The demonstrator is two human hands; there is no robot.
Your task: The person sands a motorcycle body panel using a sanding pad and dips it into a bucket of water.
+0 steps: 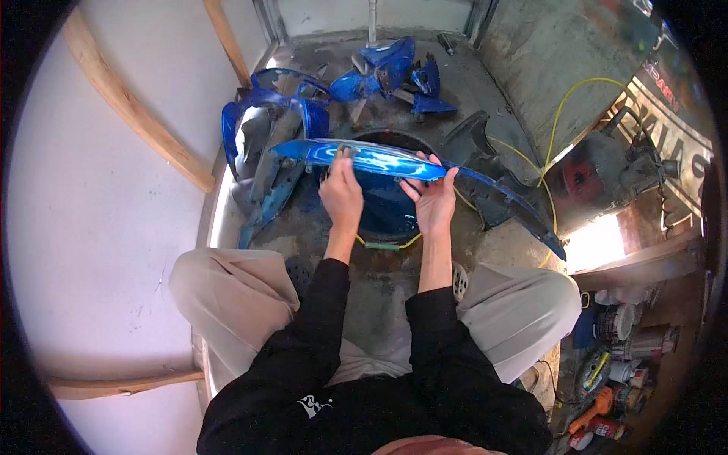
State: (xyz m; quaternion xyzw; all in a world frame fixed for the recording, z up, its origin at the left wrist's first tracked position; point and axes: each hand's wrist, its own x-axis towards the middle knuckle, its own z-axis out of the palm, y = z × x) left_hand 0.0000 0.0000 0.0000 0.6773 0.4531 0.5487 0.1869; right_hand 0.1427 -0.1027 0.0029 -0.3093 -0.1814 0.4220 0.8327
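The right hand (434, 203) supported the near-right end of a glossy blue panel (371, 161), thumb on the near face and fingers behind. The left hand (341, 199) had its fingers close together against the panel's face, left of centre; whether they gripped the panel or pressed a small pad could not be told. The panel lay crosswise between the hands, above a dark bucket (412, 140) of dark liquid. The step in hand appeared to be rubbing or wiping the surface; the next move called for steady support from the right hand and even left-hand contact along the face. Right of the right hand, a long narrow strip (506, 196) slanted past dark parts (493, 168). Beyond both hands, more blue parts (388, 64) lay on the floor (322, 51).
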